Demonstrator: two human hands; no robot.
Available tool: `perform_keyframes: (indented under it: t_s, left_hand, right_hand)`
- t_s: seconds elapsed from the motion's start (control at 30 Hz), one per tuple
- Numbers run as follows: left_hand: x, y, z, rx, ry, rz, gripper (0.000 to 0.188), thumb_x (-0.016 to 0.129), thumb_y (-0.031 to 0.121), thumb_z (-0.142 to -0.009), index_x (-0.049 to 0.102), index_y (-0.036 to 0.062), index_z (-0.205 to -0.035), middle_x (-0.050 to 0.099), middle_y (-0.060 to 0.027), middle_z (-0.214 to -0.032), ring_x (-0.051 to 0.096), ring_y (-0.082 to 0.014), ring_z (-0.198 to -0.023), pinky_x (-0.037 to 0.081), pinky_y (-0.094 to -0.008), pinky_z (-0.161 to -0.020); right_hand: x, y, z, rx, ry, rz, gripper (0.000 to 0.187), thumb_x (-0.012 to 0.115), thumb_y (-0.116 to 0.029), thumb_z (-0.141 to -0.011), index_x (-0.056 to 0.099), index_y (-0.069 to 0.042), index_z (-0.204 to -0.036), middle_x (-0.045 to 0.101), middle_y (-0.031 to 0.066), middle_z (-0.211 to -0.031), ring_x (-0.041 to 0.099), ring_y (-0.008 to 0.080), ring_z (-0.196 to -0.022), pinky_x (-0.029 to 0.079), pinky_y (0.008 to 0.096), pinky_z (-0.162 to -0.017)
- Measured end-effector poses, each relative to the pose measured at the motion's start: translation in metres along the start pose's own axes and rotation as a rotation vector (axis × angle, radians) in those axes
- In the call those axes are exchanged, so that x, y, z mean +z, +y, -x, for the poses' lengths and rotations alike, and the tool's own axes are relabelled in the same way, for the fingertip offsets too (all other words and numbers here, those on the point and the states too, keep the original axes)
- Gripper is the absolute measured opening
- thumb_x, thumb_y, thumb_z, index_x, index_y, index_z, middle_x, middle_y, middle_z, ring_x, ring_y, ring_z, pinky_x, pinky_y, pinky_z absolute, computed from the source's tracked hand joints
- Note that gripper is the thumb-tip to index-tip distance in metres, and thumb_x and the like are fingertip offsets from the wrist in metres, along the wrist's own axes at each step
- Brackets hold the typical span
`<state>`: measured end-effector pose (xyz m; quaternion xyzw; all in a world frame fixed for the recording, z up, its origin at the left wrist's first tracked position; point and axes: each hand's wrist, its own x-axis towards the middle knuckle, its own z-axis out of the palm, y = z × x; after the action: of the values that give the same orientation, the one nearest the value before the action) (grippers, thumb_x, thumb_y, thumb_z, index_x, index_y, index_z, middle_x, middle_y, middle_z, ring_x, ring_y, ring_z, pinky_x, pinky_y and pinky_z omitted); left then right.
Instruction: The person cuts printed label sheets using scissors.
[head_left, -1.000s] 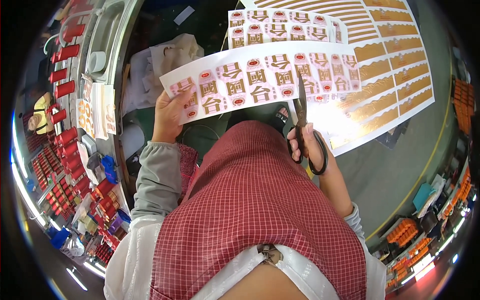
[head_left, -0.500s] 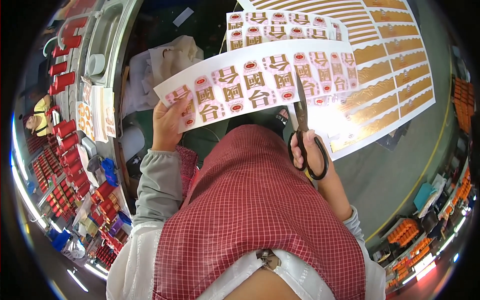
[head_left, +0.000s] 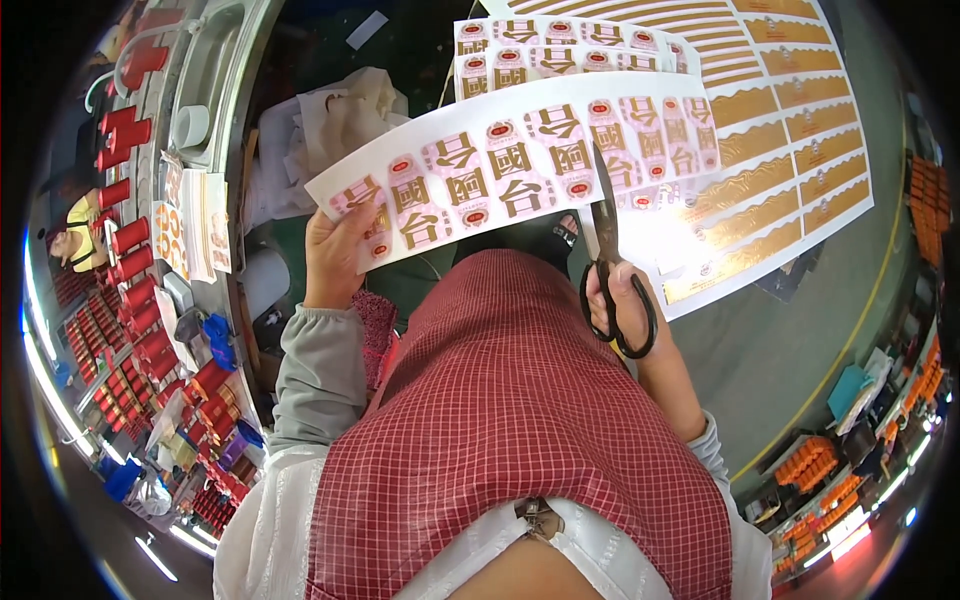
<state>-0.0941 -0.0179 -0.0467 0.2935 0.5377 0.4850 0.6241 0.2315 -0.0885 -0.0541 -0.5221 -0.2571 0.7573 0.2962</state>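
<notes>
Pinched in our left hand (head_left: 335, 258): left end of the printed label strip (head_left: 470, 178). Our right hand (head_left: 630, 308) grips the black-handled scissors (head_left: 606, 240), blades across the strip's lower edge.

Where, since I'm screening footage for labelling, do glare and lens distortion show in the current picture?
Head view: glare whitens part of the gold-printed sheet, just right of the scissors; head view: the metal counter bows at left; head view: the corners go black.
</notes>
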Motion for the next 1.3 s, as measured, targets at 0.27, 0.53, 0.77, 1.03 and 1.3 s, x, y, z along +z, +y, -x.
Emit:
perform_keyframes:
  t_s: [0.27,0.53,0.77,1.03,1.3]
  left_hand:
    - [0.002,0.001,0.007,-0.048,-0.005,0.015,0.022,0.055,0.003,-0.085,0.057,-0.0021,-0.107,0.062,-0.0101,-0.101,0.061,-0.0147,-0.088,0.051,-0.0273,-0.076]
    - [0.007,0.001,0.012,-0.053,0.038,0.018,0.021,0.055,0.002,-0.085,0.059,-0.0015,-0.106,0.062,-0.0065,-0.098,0.060,-0.0126,-0.085,0.049,-0.0259,-0.075]
    - [-0.001,0.005,0.017,-0.058,0.014,0.041,0.023,0.055,0.004,-0.086,0.057,-0.0024,-0.107,0.062,-0.0111,-0.102,0.062,-0.0155,-0.087,0.051,-0.0279,-0.076]
    - [0.004,0.006,0.017,-0.039,0.030,0.049,0.020,0.058,0.004,-0.084,0.060,-0.0004,-0.103,0.063,-0.0058,-0.096,0.061,-0.0118,-0.083,0.049,-0.0250,-0.073]
    - [0.004,0.013,0.018,-0.052,0.059,0.061,0.019,0.056,0.002,-0.084,0.060,-0.0012,-0.102,0.063,-0.0067,-0.096,0.061,-0.0120,-0.082,0.049,-0.0256,-0.073]
  right_hand:
    - [0.000,-0.009,-0.007,-0.088,-0.002,0.003,0.063,0.036,-0.064,-0.085,0.049,-0.002,-0.075,0.040,-0.0020,-0.057,0.040,0.0051,-0.049,0.034,0.0186,-0.045]
    - [0.002,-0.001,-0.006,-0.026,-0.026,-0.130,0.058,0.042,-0.059,-0.085,0.049,-0.002,-0.076,0.041,-0.0012,-0.058,0.038,0.0055,-0.047,0.033,0.0186,-0.044]
    - [0.006,-0.003,-0.013,-0.147,-0.049,-0.130,0.056,0.042,-0.055,-0.087,0.052,0.000,-0.081,0.045,0.0009,-0.060,0.043,0.0073,-0.052,0.037,0.0198,-0.049]
    - [-0.002,-0.003,-0.015,-0.058,-0.117,-0.271,0.057,0.041,-0.055,-0.088,0.053,0.000,-0.083,0.045,0.0012,-0.060,0.043,0.0083,-0.051,0.037,0.0206,-0.048]
    - [-0.009,-0.014,-0.015,-0.025,-0.167,-0.121,0.061,0.036,-0.058,-0.088,0.052,0.000,-0.083,0.046,0.0029,-0.067,0.042,0.0082,-0.057,0.037,0.0204,-0.052]
